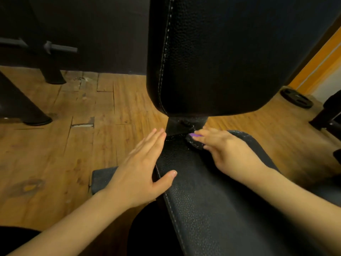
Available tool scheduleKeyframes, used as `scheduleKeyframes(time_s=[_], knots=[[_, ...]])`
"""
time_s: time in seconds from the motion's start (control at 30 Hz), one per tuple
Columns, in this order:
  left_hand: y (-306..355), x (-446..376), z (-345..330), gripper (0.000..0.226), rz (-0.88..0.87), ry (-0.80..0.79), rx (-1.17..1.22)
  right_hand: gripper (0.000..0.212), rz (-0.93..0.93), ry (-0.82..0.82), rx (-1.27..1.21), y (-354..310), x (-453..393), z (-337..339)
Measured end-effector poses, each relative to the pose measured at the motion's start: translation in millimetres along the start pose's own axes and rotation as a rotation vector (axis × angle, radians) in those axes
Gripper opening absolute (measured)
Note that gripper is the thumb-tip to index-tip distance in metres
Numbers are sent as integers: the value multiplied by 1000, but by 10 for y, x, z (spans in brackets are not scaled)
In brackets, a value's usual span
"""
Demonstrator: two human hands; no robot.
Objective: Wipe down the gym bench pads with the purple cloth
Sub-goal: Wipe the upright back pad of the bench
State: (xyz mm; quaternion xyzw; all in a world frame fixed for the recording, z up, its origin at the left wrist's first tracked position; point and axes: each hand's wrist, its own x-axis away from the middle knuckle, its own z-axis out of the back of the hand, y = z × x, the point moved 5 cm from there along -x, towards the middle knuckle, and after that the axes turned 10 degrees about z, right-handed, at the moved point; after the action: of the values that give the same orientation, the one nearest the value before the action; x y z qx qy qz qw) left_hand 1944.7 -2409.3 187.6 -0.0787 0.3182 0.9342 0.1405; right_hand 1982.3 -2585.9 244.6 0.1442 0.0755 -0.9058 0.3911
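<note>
black pads (pixel 212 58), purple cloth (pixel 193 135), brown floor (pixel 55 145)
</note>
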Motion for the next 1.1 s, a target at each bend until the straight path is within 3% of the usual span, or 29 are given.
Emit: scheduleKeyframes(time_s=[0.13, 0.23, 0.3, 0.47, 0.6, 0.67, 0.87, 0.93, 1.03, 1.1], knots=[[0, 4, 6, 81, -10, 13, -21, 39, 18, -8, 134, -256, -75, -117], [4, -3, 8, 84, -24, 14, -35, 42, 94, -59, 38, -376, 37, -158], [0, -8, 13, 83, -38, 6, -33, 40, 20, -52, -57, -108, 115, -107], [-2, 0, 4, 78, -58, 7, -7, 31, -338, 13, -20, 570, 231, 85], [3, -30, -13, 76, -82, 30, -8, 33, -89, 6, 15, 145, 13, -134], [7, -40, -13, 72, -107, 35, 4, 37, -68, -34, -70, 165, 45, -161], [-3, -35, -4, 70, -145, 33, 8, 29, -422, 20, -52, 839, 328, 128], [0, -51, -23, 68, -150, 44, 4, 31, -371, -1, 5, 677, 223, 65], [0, -69, -33, 66, -156, 47, 12, 35, -154, -53, -29, 391, 204, -42], [1, -68, -29, 65, -163, 45, 6, 35, -179, -58, -79, 518, 295, 18]])
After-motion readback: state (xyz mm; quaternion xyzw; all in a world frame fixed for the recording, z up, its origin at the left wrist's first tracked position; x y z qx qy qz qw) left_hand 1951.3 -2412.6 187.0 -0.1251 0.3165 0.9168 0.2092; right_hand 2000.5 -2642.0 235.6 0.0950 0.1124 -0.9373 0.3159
